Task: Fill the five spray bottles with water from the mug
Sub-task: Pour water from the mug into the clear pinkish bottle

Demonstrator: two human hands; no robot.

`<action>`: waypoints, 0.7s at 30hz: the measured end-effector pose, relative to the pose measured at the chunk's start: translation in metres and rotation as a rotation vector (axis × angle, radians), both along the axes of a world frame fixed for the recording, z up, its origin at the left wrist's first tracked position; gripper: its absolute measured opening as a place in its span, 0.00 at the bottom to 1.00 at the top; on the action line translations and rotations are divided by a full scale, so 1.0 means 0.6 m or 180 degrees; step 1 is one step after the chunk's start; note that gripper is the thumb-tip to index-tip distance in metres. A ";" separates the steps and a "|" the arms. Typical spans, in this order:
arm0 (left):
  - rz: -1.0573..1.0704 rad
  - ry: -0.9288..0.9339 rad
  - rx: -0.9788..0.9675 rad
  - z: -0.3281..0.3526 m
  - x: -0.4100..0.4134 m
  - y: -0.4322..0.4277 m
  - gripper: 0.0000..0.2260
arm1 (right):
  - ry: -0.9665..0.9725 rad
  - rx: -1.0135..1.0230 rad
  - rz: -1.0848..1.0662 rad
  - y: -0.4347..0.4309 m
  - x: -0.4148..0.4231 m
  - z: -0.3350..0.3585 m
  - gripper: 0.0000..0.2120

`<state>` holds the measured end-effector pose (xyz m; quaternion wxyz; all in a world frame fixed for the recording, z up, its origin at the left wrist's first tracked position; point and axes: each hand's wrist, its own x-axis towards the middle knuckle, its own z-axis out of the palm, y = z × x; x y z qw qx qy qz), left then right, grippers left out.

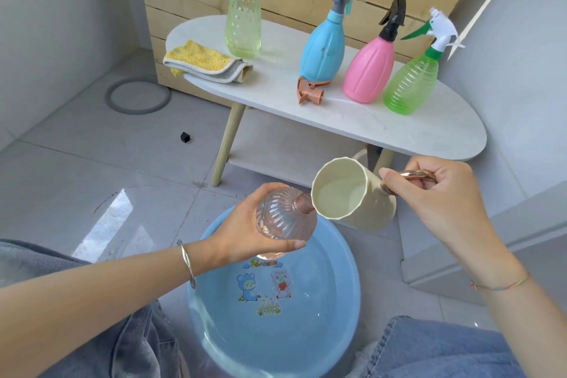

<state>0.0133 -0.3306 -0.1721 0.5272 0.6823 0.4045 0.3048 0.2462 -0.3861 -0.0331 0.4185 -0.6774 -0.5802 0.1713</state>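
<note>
A ribbed clear-pink bottle (285,219), uncapped, is held tilted just below the frame's centre, its open neck turned toward 2 o'clock; it is clasped by the left hand (239,233), whose fingers are curled round the body so that the base is largely hidden. At 3 o'clock of it a cream mug (368,209) is tipped with its mouth toward the neck – whether rim and neck touch cannot be told. The mug's handle is pinched by the fingers of the right hand (445,193) and mostly covered by them; a pale pool of water is seen inside. Both are held over a blue basin (346,301) at 6 o'clock, its near rim cut off by the frame's lower edge. On the white desk (399,129), from 12 to 2 o'clock, four capped bottles stand: pale green (244,15) – its spray head cropped at the top – then blue (325,46), pink (368,74) and green (411,83). A loose spray head (310,95) lies before the blue one, partly masking its base. How full any bottle is cannot be made out.
</note>
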 end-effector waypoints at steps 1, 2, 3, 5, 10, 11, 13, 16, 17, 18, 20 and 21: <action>0.0007 0.0008 -0.0001 0.000 0.000 0.000 0.39 | -0.0050 0.0017 0.0013 0.000 -0.001 0.000 0.19; 0.0011 0.0019 -0.0003 0.000 0.000 0.000 0.39 | -0.0093 0.0037 0.0015 0.000 -0.001 0.000 0.19; 0.0015 0.0025 -0.0010 0.000 0.001 0.000 0.39 | -0.0129 0.0056 0.0010 0.001 -0.001 0.000 0.19; 0.0018 0.0024 -0.0019 -0.001 0.001 0.000 0.39 | -0.0197 0.0081 0.0008 0.001 -0.003 0.000 0.19; 0.0014 0.0029 -0.0039 -0.005 0.000 -0.001 0.39 | -0.0313 0.0141 0.0035 0.000 -0.006 -0.001 0.20; 0.0014 0.0036 -0.0043 -0.007 0.000 -0.001 0.39 | -0.0330 0.0159 0.0043 0.000 -0.007 -0.002 0.20; 0.0012 0.0052 -0.0049 -0.009 0.000 -0.002 0.39 | -0.0386 0.0196 0.0060 -0.001 -0.009 -0.003 0.20; -0.0003 0.0065 -0.0050 -0.011 0.000 -0.004 0.39 | -0.0452 0.0240 0.0094 -0.002 -0.012 -0.003 0.21; -0.0006 0.0070 -0.0045 -0.012 0.000 -0.004 0.39 | -0.0460 0.0252 0.0106 -0.003 -0.012 -0.003 0.22; -0.0004 0.0071 -0.0047 -0.012 0.000 -0.004 0.39 | -0.0465 0.0261 0.0117 -0.003 -0.013 -0.003 0.22; 0.0003 0.0065 -0.0063 -0.013 0.001 -0.005 0.39 | -0.0480 0.0276 0.0130 -0.003 -0.014 -0.003 0.21; 0.0001 0.0058 -0.0064 -0.014 0.001 -0.005 0.39 | -0.0496 0.0279 0.0134 -0.003 -0.015 -0.003 0.21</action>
